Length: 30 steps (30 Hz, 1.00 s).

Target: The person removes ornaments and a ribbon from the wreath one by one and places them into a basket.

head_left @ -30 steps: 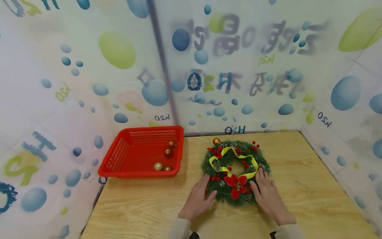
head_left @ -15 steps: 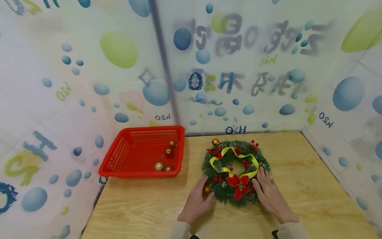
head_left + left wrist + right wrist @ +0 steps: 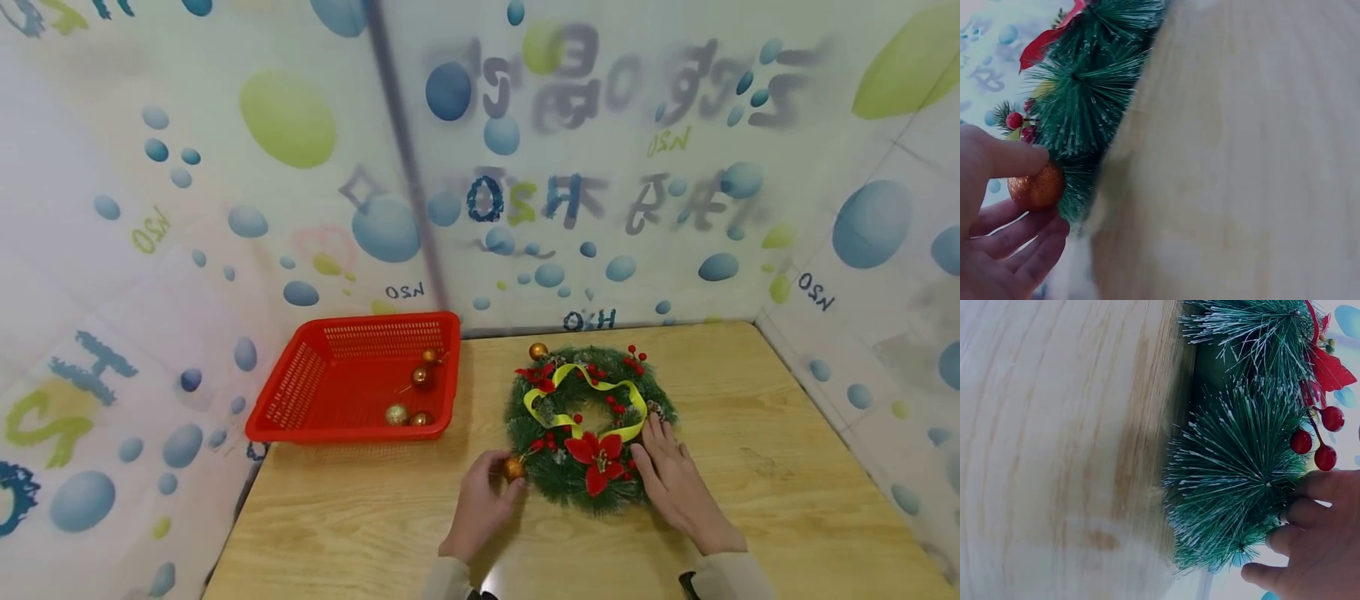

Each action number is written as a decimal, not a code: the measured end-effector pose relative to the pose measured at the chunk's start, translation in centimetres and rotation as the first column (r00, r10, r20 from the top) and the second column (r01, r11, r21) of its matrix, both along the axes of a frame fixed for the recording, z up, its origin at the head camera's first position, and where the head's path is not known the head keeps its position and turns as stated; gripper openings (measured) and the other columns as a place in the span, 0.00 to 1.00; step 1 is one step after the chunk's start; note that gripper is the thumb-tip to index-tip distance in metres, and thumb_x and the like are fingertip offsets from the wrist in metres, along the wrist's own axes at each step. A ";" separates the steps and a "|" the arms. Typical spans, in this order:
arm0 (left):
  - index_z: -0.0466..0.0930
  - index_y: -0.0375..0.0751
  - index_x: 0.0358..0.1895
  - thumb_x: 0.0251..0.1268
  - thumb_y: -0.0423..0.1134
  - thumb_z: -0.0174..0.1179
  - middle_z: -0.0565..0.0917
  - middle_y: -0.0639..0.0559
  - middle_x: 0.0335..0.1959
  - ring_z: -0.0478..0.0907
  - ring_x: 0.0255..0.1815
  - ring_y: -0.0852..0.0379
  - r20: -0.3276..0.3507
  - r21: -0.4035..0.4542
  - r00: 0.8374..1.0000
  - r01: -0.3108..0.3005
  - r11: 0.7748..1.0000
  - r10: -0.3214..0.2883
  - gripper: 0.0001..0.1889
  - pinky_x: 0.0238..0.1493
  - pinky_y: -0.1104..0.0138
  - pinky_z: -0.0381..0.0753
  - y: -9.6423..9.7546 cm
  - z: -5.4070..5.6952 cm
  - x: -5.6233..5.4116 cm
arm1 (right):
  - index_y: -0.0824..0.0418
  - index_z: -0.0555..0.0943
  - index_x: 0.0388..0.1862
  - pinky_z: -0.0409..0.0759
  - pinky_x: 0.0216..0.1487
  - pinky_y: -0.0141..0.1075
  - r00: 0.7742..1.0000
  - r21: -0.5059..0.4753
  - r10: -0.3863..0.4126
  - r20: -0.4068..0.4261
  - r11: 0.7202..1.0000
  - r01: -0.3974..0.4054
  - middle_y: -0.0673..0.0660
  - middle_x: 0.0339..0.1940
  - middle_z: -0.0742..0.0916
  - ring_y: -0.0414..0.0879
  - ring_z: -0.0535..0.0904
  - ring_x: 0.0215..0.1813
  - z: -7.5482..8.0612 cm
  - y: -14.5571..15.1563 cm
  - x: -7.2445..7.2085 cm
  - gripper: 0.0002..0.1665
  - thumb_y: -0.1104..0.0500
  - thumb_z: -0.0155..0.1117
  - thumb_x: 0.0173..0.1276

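A green Christmas wreath [image 3: 558, 482] lies flat on the table, trimmed with a yellow ribbon [image 3: 640, 410], red berries and a red poinsettia [image 3: 597, 460]. At its near left edge my left hand [image 3: 478, 508] holds an orange glitter bauble [image 3: 514, 468]. The left wrist view shows the thumb over this bauble [image 3: 1036, 187] and fingers curved below it. My right hand [image 3: 684, 492] rests on the wreath's right side, fingers extended. In the right wrist view its fingertips sink partly into the needles beside red berries [image 3: 1325, 456]. Another gold bauble [image 3: 537, 351] sits at the wreath's far left edge.
Left of the wreath stands a red plastic basket [image 3: 262, 425] with several gold baubles [image 3: 397, 414] along its right side. The wooden table [image 3: 360, 517] meets a patterned curtain [image 3: 525, 275] at the back and sides.
The bauble, hidden by my left hand a second ago, now shows between thumb and fingers. That hand has drawn slightly left with its fingers more bent. My right hand stays on the wreath.
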<state>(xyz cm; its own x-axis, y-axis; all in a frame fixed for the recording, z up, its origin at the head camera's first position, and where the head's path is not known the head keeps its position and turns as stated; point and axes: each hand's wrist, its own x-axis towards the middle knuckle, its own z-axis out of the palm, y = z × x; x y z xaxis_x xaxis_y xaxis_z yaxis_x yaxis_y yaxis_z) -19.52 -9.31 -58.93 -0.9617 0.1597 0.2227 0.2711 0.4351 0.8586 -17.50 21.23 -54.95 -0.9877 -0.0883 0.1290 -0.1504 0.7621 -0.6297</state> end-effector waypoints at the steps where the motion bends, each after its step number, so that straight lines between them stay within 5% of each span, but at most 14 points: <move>1: 0.77 0.34 0.58 0.60 0.33 0.70 0.84 0.45 0.51 0.82 0.53 0.48 -0.006 0.006 1.000 -0.003 1.000 0.003 0.22 0.59 0.59 0.83 0.0 0.2 -0.1 | 0.74 0.52 0.79 0.50 0.70 0.76 1.000 0.001 -0.001 -0.002 1.000 0.001 0.73 0.82 0.51 0.73 0.46 0.81 0.0 0.0 0.0 0.39 0.45 0.39 0.85; 15: 0.76 0.34 0.53 0.60 0.30 0.71 0.83 0.43 0.46 0.84 0.45 0.48 -0.081 0.079 0.997 0.023 0.997 -0.016 0.20 0.49 0.60 0.88 0.6 1.7 -0.5 | 0.74 0.52 0.79 0.49 0.70 0.77 1.000 -0.016 0.000 -0.003 1.000 0.000 0.72 0.82 0.51 0.74 0.46 0.81 -0.1 0.0 0.1 0.39 0.45 0.39 0.85; 24: 0.76 0.35 0.56 0.62 0.31 0.70 0.83 0.45 0.48 0.85 0.48 0.50 -0.109 0.053 0.992 0.069 0.996 -0.063 0.20 0.53 0.62 0.87 0.2 4.4 -0.7 | 0.74 0.51 0.79 0.48 0.71 0.76 1.000 -0.011 -0.007 -0.001 1.000 0.007 0.73 0.82 0.50 0.73 0.45 0.81 0.1 0.0 0.1 0.40 0.45 0.38 0.85; 30: 0.78 0.34 0.55 0.62 0.29 0.70 0.85 0.46 0.45 0.86 0.45 0.50 -0.220 0.049 0.975 0.053 0.997 -0.041 0.19 0.51 0.59 0.88 -1.5 6.3 -2.1 | 0.73 0.51 0.80 0.48 0.71 0.77 1.000 -0.006 -0.003 0.021 1.000 0.003 0.73 0.82 0.51 0.74 0.45 0.81 0.1 -0.1 0.3 0.41 0.44 0.38 0.85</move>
